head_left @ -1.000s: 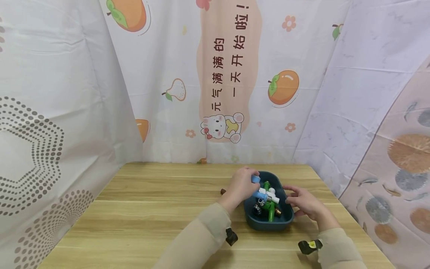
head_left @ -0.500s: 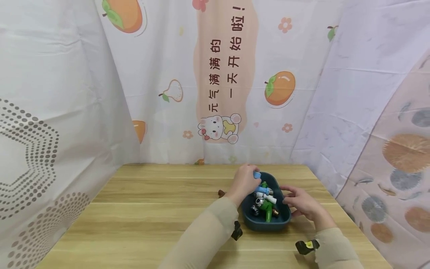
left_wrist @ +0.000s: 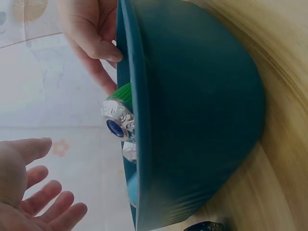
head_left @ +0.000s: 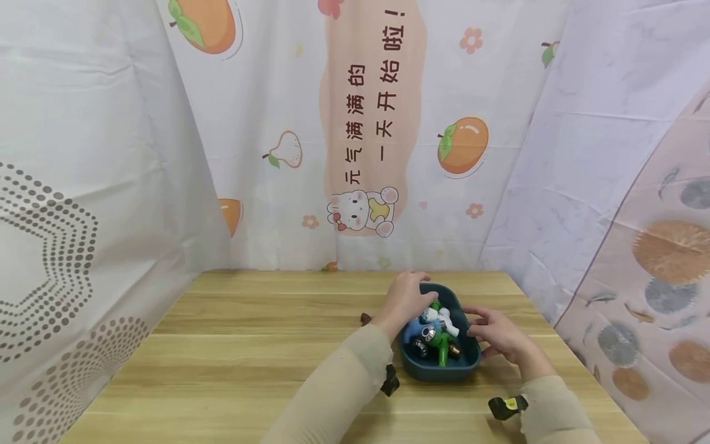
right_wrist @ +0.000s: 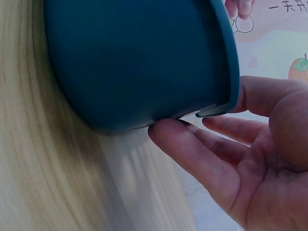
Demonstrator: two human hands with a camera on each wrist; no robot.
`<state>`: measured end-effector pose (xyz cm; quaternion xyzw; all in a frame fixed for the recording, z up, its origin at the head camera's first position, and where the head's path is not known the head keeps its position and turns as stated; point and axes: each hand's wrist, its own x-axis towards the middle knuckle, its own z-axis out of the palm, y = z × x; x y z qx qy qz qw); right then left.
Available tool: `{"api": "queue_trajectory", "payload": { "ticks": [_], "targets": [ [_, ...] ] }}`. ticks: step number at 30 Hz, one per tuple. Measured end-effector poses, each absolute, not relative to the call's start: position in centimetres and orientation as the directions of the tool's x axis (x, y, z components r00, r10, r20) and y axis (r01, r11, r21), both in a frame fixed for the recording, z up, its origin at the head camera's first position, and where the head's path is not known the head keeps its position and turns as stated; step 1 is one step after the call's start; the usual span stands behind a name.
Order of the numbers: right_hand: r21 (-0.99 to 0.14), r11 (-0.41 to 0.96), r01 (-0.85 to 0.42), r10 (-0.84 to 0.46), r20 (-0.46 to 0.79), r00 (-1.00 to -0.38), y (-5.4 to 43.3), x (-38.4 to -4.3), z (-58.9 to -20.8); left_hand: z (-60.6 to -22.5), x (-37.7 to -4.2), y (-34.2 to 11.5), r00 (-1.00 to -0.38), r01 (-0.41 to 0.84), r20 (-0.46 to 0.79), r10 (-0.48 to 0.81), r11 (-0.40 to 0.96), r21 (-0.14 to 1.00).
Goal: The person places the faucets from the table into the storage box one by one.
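Observation:
My left hand (head_left: 407, 302) hovers over the left rim of a dark teal bin (head_left: 438, 373), its fingers spread and nothing between them. In the left wrist view the same left hand (left_wrist: 33, 192) shows loose fingers apart from the rim. Inside the bin lie a blue tap-like piece (head_left: 413, 331), a green one (head_left: 443, 354) and a white one (head_left: 450, 327), some with silver ends. A small copper-coloured fitting (head_left: 454, 349) sits beside the green piece. My right hand (head_left: 501, 336) grips the bin's right rim, with digits on both sides of the wall in the right wrist view.
A brown piece (head_left: 365, 319) lies on the wooden table (head_left: 266, 357), left of the bin and partly behind my left wrist. Small black wrist devices (head_left: 507, 407) hang below both sleeves. Printed curtains (head_left: 288, 203) stand behind the table and along its sides.
The blue tap-like piece has left my left hand's grip and now lies among the others in the bin. My left fingers have opened. My right hand stays at the rim.

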<state>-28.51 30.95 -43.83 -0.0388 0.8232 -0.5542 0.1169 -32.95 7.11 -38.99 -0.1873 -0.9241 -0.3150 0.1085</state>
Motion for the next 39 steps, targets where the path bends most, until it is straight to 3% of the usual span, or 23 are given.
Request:
{"api": "queue_trajectory", "payload": {
  "ticks": [17, 39],
  "targets": [
    [-0.919, 0.391, 0.061, -0.196, -0.148, -0.969, 30.9, -28.4, -43.8, -39.2, -33.3, 5.4, -0.901, 0.426, 0.337, 0.274, 0.704, 0.568],
    [-0.918, 0.391, 0.063, -0.199, -0.152, -0.968, 31.0, -28.5, -43.7, -36.6, -32.5, 1.0, -0.878, 0.468, 0.393, 0.274, 0.663, 0.584]
  ]
}}
